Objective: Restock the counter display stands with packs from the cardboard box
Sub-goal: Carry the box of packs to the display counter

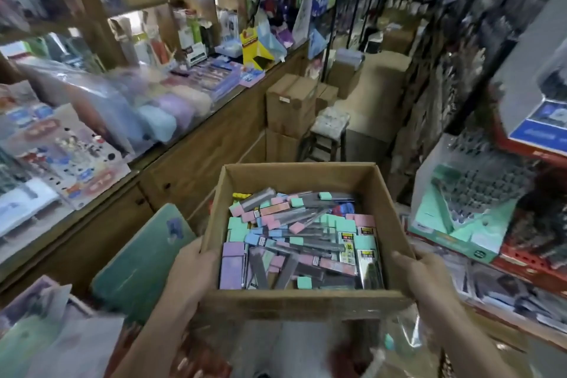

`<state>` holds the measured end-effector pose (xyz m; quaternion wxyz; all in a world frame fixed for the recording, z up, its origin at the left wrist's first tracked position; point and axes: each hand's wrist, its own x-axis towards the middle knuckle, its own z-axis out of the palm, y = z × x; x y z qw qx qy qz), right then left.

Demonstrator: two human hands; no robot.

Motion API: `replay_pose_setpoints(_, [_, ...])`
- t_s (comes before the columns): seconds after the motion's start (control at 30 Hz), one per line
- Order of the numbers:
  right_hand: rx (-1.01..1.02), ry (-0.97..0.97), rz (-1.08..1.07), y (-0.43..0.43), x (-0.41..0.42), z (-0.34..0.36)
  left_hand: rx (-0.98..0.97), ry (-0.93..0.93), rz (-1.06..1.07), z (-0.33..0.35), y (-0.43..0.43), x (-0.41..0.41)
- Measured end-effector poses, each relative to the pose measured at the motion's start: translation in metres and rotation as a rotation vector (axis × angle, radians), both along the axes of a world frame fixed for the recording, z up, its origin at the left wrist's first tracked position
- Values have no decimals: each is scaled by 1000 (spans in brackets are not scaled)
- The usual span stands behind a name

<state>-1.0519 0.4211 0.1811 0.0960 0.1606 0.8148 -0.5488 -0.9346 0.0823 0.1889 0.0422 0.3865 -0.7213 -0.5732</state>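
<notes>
Gripping the box [303,305] at its left wall with the left hand [190,276], at its right wall with the right hand [429,276]. Filled with pastel packs [300,242].

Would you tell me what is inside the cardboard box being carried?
The cardboard box holds a loose heap of clear packs with pink, green, blue and purple ends. Its floor and lower layers are covered.

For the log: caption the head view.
Open cardboard box of pastel packs, held by left hand and right hand beside the wooden counter.
</notes>
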Motion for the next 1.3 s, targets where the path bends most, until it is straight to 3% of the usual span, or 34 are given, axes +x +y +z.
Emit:
replay_pose_setpoints(0.27, [-81,-3,-102,-28,-151,-8,0,-9,-140,8,-32,-173])
replay_pose_setpoints(0.57, [-159,-28,-65,-42,-371,-16,-106,-77,-79,7,-42,-375])
replay_pose_setpoints(1.1, [-6,-2,-53,-108,-697,-20,-61,-42,-35,-20,-102,-699])
replay_pose_setpoints(1.3, [55,-55,-71,-140,-821,-9,39,-72,-54,-30,-139,-825])
